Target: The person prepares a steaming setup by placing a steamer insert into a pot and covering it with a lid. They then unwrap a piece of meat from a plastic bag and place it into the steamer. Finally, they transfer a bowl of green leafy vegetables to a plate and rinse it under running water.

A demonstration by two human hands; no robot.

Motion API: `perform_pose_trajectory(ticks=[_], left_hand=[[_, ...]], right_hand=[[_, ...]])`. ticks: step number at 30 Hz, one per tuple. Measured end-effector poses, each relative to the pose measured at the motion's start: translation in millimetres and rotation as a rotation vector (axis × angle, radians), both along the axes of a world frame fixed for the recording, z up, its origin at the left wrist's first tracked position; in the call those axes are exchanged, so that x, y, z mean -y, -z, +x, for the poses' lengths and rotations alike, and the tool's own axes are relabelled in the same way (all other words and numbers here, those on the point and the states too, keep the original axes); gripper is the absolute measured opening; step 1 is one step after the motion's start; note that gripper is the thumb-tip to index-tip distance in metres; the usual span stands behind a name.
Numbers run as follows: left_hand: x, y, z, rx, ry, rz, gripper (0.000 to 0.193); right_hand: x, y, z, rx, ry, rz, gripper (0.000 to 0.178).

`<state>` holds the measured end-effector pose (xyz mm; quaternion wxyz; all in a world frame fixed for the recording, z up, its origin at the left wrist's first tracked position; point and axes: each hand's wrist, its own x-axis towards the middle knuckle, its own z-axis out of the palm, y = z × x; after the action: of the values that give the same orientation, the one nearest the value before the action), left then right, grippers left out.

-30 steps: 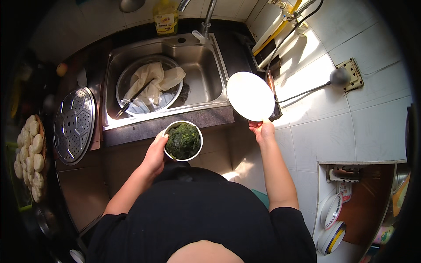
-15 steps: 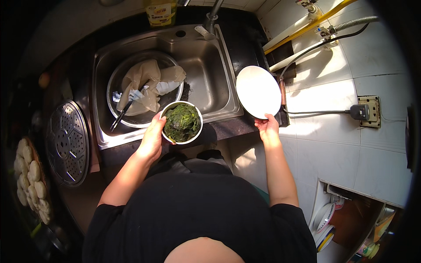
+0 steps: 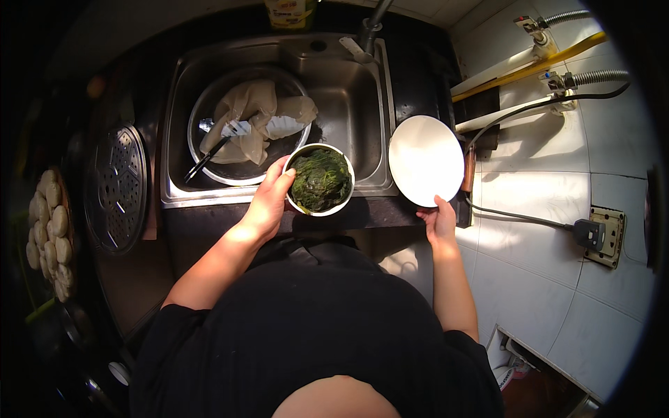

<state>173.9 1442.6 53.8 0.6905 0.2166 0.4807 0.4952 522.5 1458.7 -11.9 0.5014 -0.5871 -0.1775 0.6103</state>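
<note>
My left hand is closed on the side of a white bowl, thumb at its rim. A dark green mound of wet, cooked-looking leafy greens fills the bowl, which I hold just in front of the sink's near edge. To the right, my right hand grips the near rim of a white plate, thumb on top and fingers partly hidden beneath. Bright sunlight falls on the plate, above the dark counter beside the sink.
A steel basin with a pale, crumpled cloth-like bag and a dark-handled utensil sits in the sink. Left are a perforated steamer plate and several pale dough rounds. A plug and pipes line the right wall.
The whole view has shifted, so the sink and wall sit further right. My left hand's bowl has come a little nearer the plate. Both hands keep their hold.
</note>
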Motion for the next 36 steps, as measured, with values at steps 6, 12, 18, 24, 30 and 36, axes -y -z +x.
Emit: perform_pose_trajectory(ticks=[6, 12, 18, 24, 30, 36], left_hand=[[2.4, -3.2, 15.7, -0.051, 0.006, 0.071, 0.039], [-6.9, -12.9, 41.3, -0.020, 0.054, 0.100, 0.035], [-15.1, -4.7, 49.6, -0.065, 0.099, 0.156, 0.033], [-24.7, 2.2, 54.3, -0.078, 0.098, 0.128, 0.032], [-37.2, 21.5, 57.7, -0.048, 0.107, 0.133, 0.035], [-45.5, 14.2, 64.7, 0.009, 0.124, 0.007, 0.037]], right_hand=[[5.3, -49.9, 8.2, 0.757, -0.336, -0.289, 0.032], [-2.8, -132.3, -94.3, 1.162, -0.842, 0.922, 0.053], [-40.3, -138.5, -132.8, 1.193, -1.180, 1.115, 0.065], [-41.2, -126.6, -139.0, 1.298, -1.167, 0.963, 0.064], [-50.8, -116.4, -129.6, 1.179, -1.067, 0.937, 0.052], [-56.9, -108.4, -118.5, 1.099, -0.992, 0.903, 0.047]])
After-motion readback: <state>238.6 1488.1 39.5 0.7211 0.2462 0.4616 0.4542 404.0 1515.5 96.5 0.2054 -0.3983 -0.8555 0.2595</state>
